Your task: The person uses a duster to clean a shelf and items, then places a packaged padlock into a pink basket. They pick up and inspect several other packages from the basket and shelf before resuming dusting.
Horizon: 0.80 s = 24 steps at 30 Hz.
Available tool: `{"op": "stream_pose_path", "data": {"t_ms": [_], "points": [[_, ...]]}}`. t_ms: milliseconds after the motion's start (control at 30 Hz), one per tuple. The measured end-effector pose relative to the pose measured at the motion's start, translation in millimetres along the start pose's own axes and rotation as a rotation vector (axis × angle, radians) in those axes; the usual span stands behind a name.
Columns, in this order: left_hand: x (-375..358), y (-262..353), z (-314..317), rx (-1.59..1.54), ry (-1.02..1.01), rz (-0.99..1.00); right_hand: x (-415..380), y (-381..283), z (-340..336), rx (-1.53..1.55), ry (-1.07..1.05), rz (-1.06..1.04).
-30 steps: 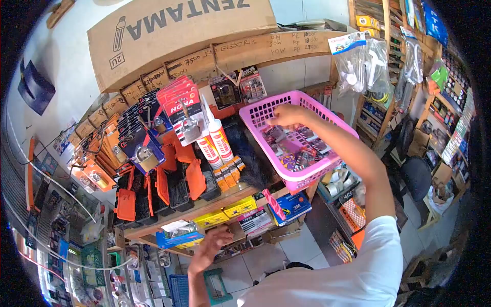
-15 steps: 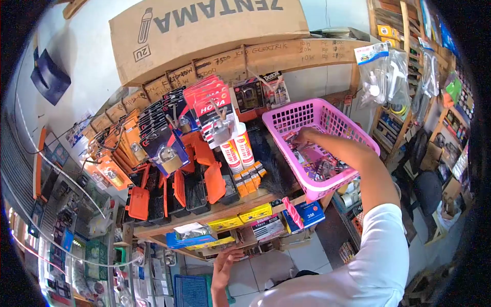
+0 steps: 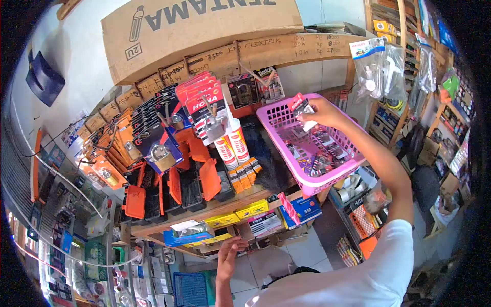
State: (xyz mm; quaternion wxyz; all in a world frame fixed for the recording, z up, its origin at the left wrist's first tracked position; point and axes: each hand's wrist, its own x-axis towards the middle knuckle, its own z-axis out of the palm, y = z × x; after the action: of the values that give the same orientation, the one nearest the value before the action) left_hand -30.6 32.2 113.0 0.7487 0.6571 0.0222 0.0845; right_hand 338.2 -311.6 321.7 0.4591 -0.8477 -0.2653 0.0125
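My right hand (image 3: 325, 113) is closed on a small carded pack (image 3: 300, 105) with a red header that reads HONA. It holds the pack up over the left part of a pink plastic basket (image 3: 335, 179). Inside the basket lie several more small carded packs (image 3: 321, 148), too small to make out one by one. My left hand (image 3: 229, 255) hangs low in front of the shelf edge, its fingers loosely bent and apart, with nothing in it.
Left of the basket hang carded padlocks (image 3: 212, 125) above orange-lidded bins (image 3: 209, 179). Two white-and-red sealant tubes (image 3: 231, 148) stand beside small orange boxes (image 3: 245, 174). A blue 3M box (image 3: 307, 211) sits on the lower shelf. Bagged faucets (image 3: 371, 77) hang at right.
My right hand has risen from inside the basket and now holds up the red-headed pack. My left hand has shifted slightly right. The view has moved a little.
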Motion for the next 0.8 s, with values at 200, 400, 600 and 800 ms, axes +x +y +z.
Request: {"op": "stream_pose_path", "data": {"t_ms": [200,400,600,800], "points": [[16,5,43,-0.077,-0.247,-0.013,-149,-84,64,0.393,-0.141,-0.006],[8,-2,111,-0.484,-0.319,-0.174,-227,-69,178,0.474,-0.399,0.027],[3,4,120,-0.902,-0.164,-0.524,-234,-81,155,-0.202,-0.426,0.126],[-4,-12,79,-1.055,-0.037,-0.422,-222,-22,166,-0.368,-0.147,0.261]]}}
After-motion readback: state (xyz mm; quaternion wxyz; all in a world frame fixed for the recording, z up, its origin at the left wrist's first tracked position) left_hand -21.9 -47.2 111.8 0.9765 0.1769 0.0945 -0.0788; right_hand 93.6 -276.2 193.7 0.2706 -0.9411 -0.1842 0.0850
